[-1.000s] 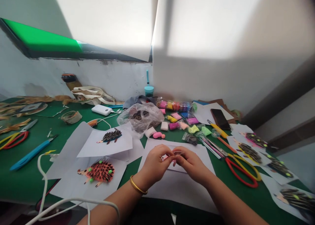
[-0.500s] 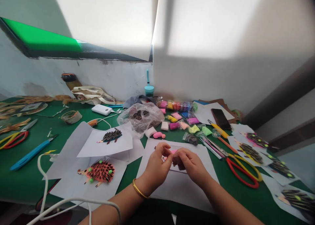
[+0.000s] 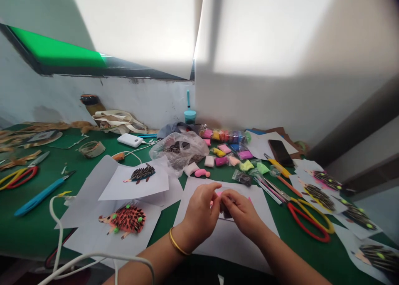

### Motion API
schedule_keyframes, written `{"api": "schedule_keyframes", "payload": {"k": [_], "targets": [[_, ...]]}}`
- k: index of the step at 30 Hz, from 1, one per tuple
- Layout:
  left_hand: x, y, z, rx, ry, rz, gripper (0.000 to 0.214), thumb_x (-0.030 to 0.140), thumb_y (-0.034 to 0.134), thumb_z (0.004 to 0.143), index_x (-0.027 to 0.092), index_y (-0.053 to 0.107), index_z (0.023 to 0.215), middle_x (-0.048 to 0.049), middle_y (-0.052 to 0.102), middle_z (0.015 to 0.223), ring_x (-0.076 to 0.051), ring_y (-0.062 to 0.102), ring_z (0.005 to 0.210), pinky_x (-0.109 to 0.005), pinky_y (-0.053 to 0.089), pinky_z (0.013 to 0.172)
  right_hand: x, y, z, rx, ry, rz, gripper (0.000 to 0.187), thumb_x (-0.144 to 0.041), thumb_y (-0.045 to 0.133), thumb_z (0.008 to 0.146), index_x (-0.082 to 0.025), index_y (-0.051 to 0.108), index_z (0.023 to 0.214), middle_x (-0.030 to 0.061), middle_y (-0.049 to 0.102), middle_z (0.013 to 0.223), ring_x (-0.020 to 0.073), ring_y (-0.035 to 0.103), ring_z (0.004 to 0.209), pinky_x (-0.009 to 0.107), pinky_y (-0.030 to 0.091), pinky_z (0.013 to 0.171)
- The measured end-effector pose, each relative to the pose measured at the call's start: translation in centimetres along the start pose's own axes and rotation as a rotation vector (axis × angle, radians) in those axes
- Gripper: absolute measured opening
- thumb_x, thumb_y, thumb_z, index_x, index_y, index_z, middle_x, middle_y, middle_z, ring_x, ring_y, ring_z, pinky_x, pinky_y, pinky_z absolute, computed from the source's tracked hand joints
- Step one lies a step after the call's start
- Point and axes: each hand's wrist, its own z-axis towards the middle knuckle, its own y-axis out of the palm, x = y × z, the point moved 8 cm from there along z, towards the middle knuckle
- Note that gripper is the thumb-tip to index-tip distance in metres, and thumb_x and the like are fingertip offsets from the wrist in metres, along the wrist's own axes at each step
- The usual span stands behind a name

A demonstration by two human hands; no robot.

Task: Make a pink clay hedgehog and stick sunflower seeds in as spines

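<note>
Green table (image 3: pixel 31 227), craft clutter all over. We've got a small pink clay piece (image 3: pixel 219 193) pinched between left hand (image 3: pixel 199 212) and right hand (image 3: pixel 241 212), both sets of fingertips closed on it, just above the white sheet (image 3: pixel 218 241) in front of us. Clay packets (image 3: pixel 224 150) lie behind, red-yellow scissors (image 3: pixel 308 222) right, orange hedgehog craft (image 3: pixel 126 219) left.

Setting: craft workroom. Evidence: green-covered bench (image 3: pixel 31 222) set against a scuffed white wall (image 3: pixel 131 98). Clay packets (image 3: pixel 224 152) in many colours. Red-and-yellow scissors (image 3: pixel 308 220), blue craft knife (image 3: pixel 40 193), tape roll (image 3: pixel 91 148). White paper sheets carry hedgehog pictures (image 3: pixel 126 218) with dark spines, several more along the right edge.
</note>
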Motion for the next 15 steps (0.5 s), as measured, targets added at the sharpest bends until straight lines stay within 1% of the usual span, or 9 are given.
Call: {"api": "schedule_keyframes", "payload": {"k": [2,4,6,7,10,15], "targets": [[-0.4,-0.1,0.3,-0.012,-0.065,-0.054,0.035,0.014,0.053,0.09,0.024,0.05,0.123,-0.0018,0.063,0.086,-0.018,0.062,0.08,-0.036,0.05,0.077,0.7,0.3,0.0,-0.045,0.099,0.153,0.041,-0.059,0.053,0.092,-0.019,0.057,0.084,0.0,0.057,0.077,0.0123,0.053,0.063,0.026,0.043,0.058],[-0.9,0.1,0.6,-0.044,-0.148,-0.135,0.034,0.016,0.054,0.09,0.025,0.051,0.123,-0.001,0.063,0.085,-0.017,0.062,0.079,-0.034,0.051,0.075,1.3,0.8,-0.1,-0.093,0.176,0.26,0.042,-0.061,0.063,0.085,-0.02,0.055,0.089,0.0003,0.06,0.081,0.0137,0.057,0.067,0.027,0.044,0.061],[-1.2,0.3,0.8,-0.075,-0.206,-0.197,0.034,0.016,0.056,0.09,0.025,0.051,0.122,-0.0001,0.063,0.085,-0.017,0.062,0.079,-0.033,0.051,0.075,1.4,1.1,-0.1,-0.125,0.199,0.287,0.042,-0.058,0.069,0.081,-0.021,0.053,0.092,0.0005,0.062,0.081,0.0147,0.059,0.07,0.028,0.044,0.063],[-1.2,0.4,0.8,-0.08,-0.221,-0.211,0.035,0.016,0.057,0.09,0.026,0.051,0.123,0.0003,0.063,0.085,-0.017,0.063,0.08,-0.033,0.05,0.077,1.4,1.2,-0.1,-0.133,0.201,0.29,0.042,-0.057,0.07,0.081,-0.021,0.053,0.092,0.0005,0.062,0.081,0.0149,0.06,0.07,0.027,0.044,0.063],[-1.4,0.5,0.7,-0.067,-0.232,-0.222,0.037,0.016,0.059,0.089,0.026,0.051,0.124,0.0005,0.064,0.085,-0.017,0.062,0.081,-0.034,0.049,0.079,1.3,1.6,-0.2,-0.157,0.198,0.271,0.041,-0.059,0.062,0.087,-0.02,0.056,0.096,-0.0002,0.06,0.076,0.0142,0.058,0.068,0.027,0.043,0.062],[-1.5,0.6,0.3,-0.056,-0.217,-0.239,0.034,0.023,0.059,0.092,0.026,0.05,0.124,-0.0007,0.065,0.084,-0.018,0.063,0.081,-0.035,0.049,0.078,0.8,1.6,-0.4,-0.196,0.134,0.096,0.039,-0.058,0.05,0.094,-0.019,0.056,0.092,-0.0026,0.054,0.068,0.0124,0.05,0.063,0.027,0.04,0.061]]}}
